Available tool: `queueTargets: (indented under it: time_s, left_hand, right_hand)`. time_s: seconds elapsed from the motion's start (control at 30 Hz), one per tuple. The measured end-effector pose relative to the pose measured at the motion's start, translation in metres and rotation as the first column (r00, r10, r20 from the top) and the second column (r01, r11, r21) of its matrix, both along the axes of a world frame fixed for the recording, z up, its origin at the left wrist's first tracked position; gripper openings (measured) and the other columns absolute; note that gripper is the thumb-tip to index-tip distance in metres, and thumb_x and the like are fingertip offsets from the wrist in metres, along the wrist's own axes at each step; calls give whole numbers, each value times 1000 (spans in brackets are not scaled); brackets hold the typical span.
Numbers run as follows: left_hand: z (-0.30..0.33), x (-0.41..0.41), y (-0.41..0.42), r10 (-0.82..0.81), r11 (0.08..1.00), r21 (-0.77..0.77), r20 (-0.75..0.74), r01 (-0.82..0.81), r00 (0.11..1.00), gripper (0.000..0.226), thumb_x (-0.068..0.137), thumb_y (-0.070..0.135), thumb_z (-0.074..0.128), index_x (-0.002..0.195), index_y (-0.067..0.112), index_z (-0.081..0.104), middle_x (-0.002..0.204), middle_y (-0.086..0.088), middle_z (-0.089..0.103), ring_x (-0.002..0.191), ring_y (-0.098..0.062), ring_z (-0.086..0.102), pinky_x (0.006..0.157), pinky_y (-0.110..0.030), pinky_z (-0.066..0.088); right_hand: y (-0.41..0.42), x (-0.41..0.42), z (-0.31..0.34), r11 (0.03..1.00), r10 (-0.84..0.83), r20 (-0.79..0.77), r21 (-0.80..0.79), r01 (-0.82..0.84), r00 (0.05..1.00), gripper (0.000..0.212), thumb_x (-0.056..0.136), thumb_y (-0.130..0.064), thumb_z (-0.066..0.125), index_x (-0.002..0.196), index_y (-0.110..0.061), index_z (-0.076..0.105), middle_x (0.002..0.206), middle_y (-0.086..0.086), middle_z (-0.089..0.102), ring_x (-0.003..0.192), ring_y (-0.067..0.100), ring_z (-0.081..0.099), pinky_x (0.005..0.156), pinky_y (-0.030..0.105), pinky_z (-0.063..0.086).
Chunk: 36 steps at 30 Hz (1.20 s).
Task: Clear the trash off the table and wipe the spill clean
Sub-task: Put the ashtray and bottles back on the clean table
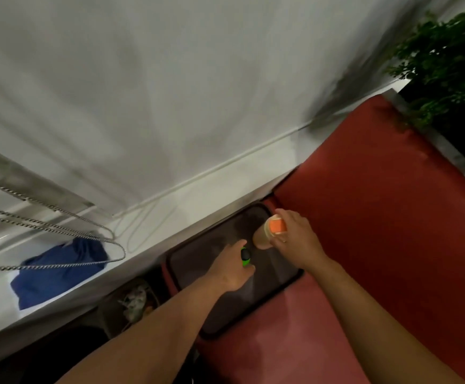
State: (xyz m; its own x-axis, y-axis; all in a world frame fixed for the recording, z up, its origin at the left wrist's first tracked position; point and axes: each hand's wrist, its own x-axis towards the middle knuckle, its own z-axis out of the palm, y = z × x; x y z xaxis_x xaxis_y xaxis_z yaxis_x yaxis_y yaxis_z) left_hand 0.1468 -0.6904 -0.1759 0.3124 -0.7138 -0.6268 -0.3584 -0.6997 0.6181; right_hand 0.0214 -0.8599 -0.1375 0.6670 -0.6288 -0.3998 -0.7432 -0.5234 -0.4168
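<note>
Ahead of me a red cushioned seat (378,217) is my landmark; a pale grey wall (170,79) rises behind it; leafy greenery (447,59) stands beyond its far end; light is dim.

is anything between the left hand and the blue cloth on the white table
Nothing visible blocks the way. The left hand holds a green and black object over the dark tray on the red seat. The blue cloth lies on the white table to its left, under hanging twisted cords.
</note>
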Motion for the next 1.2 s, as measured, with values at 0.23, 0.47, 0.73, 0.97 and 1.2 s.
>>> queueTargets:
  time_s: [0.23, 0.47, 0.73, 0.97, 1.2]
  left_hand:
    - [-19, 2, -17, -63, 998, 3, 53, 63, 997, 40, 94, 22, 66, 134, 24, 59, 134, -5, 60, 121, -23, 58, 105, -32, 45]
    - [-11, 20, 11, 10, 999, -36, 118, -6, 993, 27, 92, 14, 67, 118, 23, 68, 115, -1, 71, 107, -20, 66, 92, -28, 49]
    - [43, 47, 72, 47, 993, -111, 123, -34, 991, 21, 88, 17, 67, 102, 32, 69, 100, 8, 71, 92, -13, 67, 86, -36, 54]
    - [119, 71, 158, 91, 982, -181, 199, -55, 976, 25, 83, 9, 72, 108, 16, 70, 99, 5, 65, 90, -2, 56, 75, -8, 37]
    - [181, 70, 270, 346, 930, -220, 256, -294, 903, 20, 83, 23, 73, 101, 30, 69, 97, 14, 66, 89, -2, 60, 81, -25, 50]
  right_hand:
    - [7, 10, -11, 989, -108, 32, 104, 104, 994, 85, 75, -43, 86, 145, -33, 39, 141, -1, 46, 116, 26, 58, 91, 36, 48]
    - [28, 5, -19, 965, -261, 135, 66, 254, 956, 74, 75, -35, 85, 139, -26, 49, 134, 5, 53, 116, 28, 59, 83, 30, 43]
    - [41, 0, -10, 984, -178, 117, 34, 176, 977, 72, 79, -42, 84, 140, -24, 51, 136, 5, 54, 119, 29, 60, 94, 39, 52]
    - [61, 5, 23, 996, -55, 33, 66, 52, 998, 77, 77, -42, 84, 143, -22, 50, 141, 8, 53, 121, 32, 60, 96, 40, 49]
    - [138, -5, 71, 980, 112, 39, 163, -117, 993, 96, 56, -62, 73, 141, -23, 54, 139, 2, 55, 116, 30, 64, 94, 38, 50]
